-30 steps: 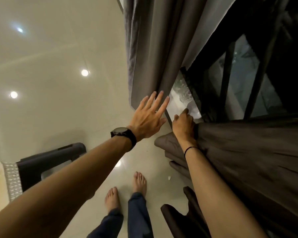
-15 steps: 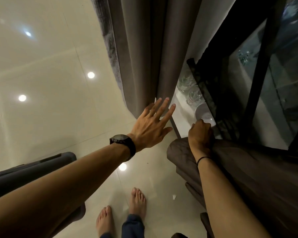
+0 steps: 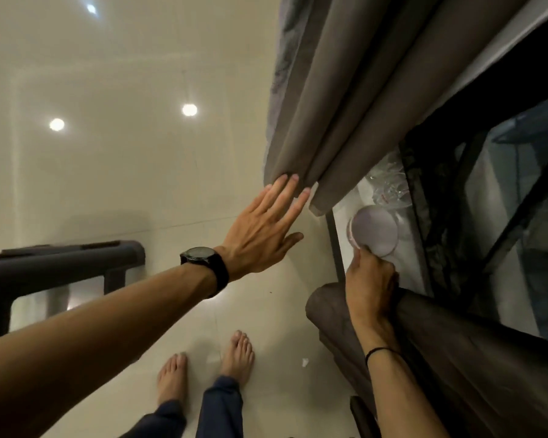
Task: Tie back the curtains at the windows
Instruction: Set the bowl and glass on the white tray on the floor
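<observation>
Pale floor [image 3: 108, 191]; hands [image 3: 260, 235] [image 3: 369, 289] outstretched on curtains [image 3: 345, 105] [image 3: 487, 374]

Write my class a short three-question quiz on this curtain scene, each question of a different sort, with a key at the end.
1. True or false: the left hand grips the grey-brown hanging curtain in a fist.
2. Which wrist carries the black wristwatch? A left, B right, C neither.
3. What does the right hand hold?
Key: 1 false, its straight fingers touch the hem; 2 A; 3 the bunched dark brown curtain.
</observation>
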The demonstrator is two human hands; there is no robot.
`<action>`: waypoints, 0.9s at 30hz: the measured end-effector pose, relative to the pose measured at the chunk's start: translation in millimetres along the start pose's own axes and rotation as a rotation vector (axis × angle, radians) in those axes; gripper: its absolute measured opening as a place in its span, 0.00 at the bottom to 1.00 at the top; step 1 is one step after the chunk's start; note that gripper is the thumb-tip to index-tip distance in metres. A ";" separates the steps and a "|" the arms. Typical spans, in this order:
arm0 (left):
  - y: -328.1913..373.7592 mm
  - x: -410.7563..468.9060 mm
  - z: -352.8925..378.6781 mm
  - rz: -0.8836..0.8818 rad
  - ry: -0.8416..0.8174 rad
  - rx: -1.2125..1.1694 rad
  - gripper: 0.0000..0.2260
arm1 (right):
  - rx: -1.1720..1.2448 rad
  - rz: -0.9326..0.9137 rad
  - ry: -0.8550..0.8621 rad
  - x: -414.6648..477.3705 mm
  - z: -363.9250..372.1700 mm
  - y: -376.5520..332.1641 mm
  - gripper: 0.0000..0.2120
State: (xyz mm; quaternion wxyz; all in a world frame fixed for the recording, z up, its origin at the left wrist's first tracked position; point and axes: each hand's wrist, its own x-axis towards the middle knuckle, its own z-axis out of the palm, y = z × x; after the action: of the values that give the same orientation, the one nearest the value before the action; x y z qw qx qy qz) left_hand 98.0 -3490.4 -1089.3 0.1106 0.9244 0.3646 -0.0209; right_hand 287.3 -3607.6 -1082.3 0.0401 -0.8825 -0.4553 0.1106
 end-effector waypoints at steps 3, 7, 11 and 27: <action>-27.3 -36.0 -23.5 -0.133 0.031 -0.059 0.33 | -0.028 -0.247 0.044 -23.3 -18.9 -53.2 0.04; -73.9 -93.4 -60.0 -0.329 0.072 -0.067 0.34 | 0.108 -0.469 0.084 -46.8 -29.7 -130.6 0.09; -126.0 -169.4 -103.7 -0.551 0.112 -0.053 0.34 | 0.118 -0.650 0.054 -76.9 -47.7 -226.3 0.12; -214.3 -495.5 -188.1 -1.077 0.239 -0.059 0.32 | 0.213 -1.342 0.055 -292.4 -80.7 -480.5 0.12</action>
State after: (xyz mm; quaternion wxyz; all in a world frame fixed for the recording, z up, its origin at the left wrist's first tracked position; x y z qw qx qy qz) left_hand -418.7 -3628.6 -887.4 0.0678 0.5998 0.7962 0.0408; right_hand -239.9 -3563.1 -875.0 0.1982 -0.4024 -0.8899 0.0833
